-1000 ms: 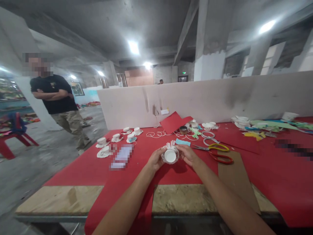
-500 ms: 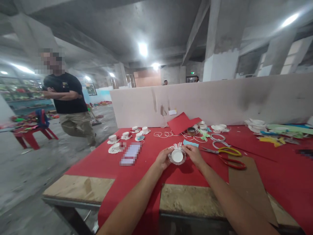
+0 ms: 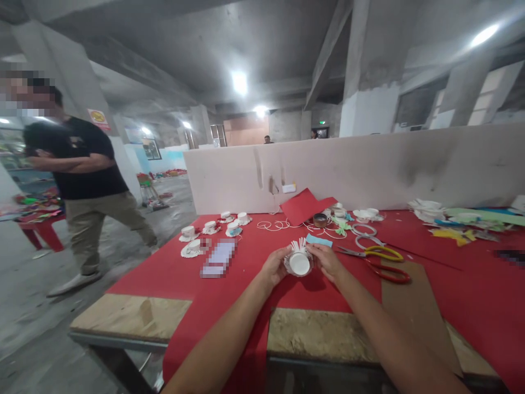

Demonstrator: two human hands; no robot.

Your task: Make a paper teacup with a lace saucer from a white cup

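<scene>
Between my two hands is a small white paper hat (image 3: 299,264) with a round flat top, a lacy rim and a fan of narrow white strips at its far side. My left hand (image 3: 277,265) grips the rim on the left, fingers closed on it. On the right, my right hand (image 3: 327,260) pinches the rim near the strips. A light blue paper piece (image 3: 319,241) lies just beyond my right hand. Several similar finished-looking paper hats (image 3: 210,227) stand on the red table covering (image 3: 246,284) to the left.
Scissors (image 3: 383,253) with yellow and red handles lie at right beside brown cardboard (image 3: 406,306). Behind are a tape roll (image 3: 320,220), red paper (image 3: 301,207), white cord and paper scraps (image 3: 455,236). A pale board (image 3: 348,169) borders the back. A person (image 3: 82,169) walks at left.
The paper hat has shifted slightly right and tilted a little in my hands. The person at left has walked closer and further left.
</scene>
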